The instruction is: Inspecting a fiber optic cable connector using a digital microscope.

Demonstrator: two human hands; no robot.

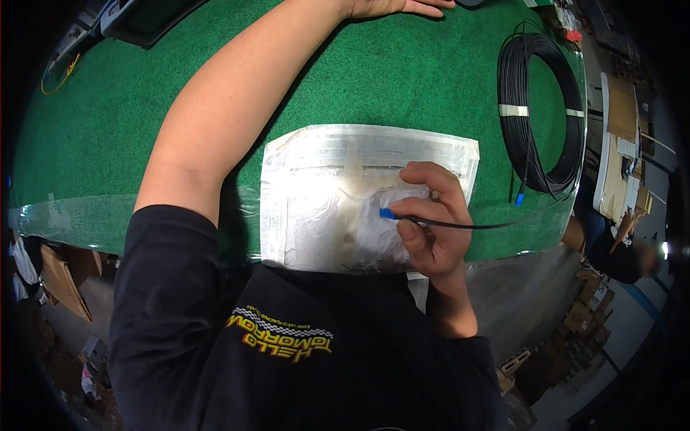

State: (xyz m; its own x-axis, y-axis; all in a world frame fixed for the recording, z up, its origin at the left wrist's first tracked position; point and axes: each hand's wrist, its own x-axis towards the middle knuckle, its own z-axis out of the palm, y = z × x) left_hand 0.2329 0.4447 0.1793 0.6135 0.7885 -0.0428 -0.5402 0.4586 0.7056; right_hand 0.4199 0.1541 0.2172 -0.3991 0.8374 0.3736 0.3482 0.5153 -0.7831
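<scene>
1 black cable [467, 227] over white pad [309, 223], cardboard boxes [579, 316], contents unclear

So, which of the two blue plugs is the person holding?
The blue plug over the white pad, jutting from the right hand; the other plug lies by the black coil, untouched.

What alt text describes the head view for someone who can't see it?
A right hand pinches a black cable just behind its blue tip, over a white pad at the near edge of a green tabletop. The cable runs right toward a black coil; the left hand is partly cut off at the top.
</scene>
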